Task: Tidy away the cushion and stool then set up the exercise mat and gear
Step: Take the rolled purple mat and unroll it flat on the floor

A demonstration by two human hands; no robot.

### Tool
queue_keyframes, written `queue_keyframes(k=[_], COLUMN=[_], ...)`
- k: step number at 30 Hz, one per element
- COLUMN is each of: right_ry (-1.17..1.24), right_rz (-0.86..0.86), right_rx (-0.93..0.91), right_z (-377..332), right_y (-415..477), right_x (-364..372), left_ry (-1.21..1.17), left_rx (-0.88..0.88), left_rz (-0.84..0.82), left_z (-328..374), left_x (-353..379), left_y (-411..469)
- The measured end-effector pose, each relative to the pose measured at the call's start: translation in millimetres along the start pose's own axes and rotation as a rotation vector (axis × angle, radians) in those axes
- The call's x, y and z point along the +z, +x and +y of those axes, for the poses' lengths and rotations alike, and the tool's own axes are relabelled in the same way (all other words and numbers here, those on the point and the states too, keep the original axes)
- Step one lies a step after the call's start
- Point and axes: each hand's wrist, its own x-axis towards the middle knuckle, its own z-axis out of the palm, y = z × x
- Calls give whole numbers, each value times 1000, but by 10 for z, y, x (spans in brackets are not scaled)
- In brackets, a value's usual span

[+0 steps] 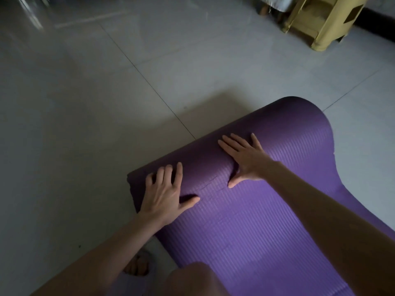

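A ribbed purple exercise mat (252, 227) lies partly unrolled on the grey tiled floor, its rolled part stretching from lower left to upper right. My left hand (165, 193) rests flat with fingers spread on the left end of the roll. On the middle of the roll, my right hand (243, 157) presses palm down, fingers apart. Neither hand grips anything. A yellow plastic stool (322, 20) stands at the far upper right by the wall. No cushion is visible.
Bare grey tiles (85, 103) spread out beyond and left of the roll. My knee (192, 278) and a slippered foot (136, 265) are at the bottom edge. Pale fabric (275, 3) hangs next to the stool. A dark skirting strip (376, 26) runs along the upper right.
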Motion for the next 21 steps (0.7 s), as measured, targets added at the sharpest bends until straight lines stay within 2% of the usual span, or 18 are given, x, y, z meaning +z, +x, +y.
queue_keyframes(k=[3, 6, 8, 10, 12, 16, 18, 21], right_ry=[88, 171, 229, 284, 296, 217, 172, 139], right_rz=[-69, 30, 68, -2, -120, -307, -342, -331], right_rx=[8, 41, 47, 69, 92, 115, 111, 90], right_z=[-4, 9, 25, 4, -33, -64, -72, -124], right_y=[58, 196, 312, 465, 560, 875, 994, 1100], right_x=[-27, -258, -402, -456, -454, -432, -445, -477], left_ry=[-161, -362, -463, -600, -672, -535, -431, -244], left_rx=[19, -135, -268, -360, -371, -313, -294, -291], left_rz=[-29, -65, -262, -518, -622, -540, -484, -285], left_z=[-163, -378, -491, -587, -607, -636, -614, -504], left_x=[-26, -69, -55, -1, 61, 195, 215, 175], left_y=[198, 498, 678, 820, 880, 933, 914, 808])
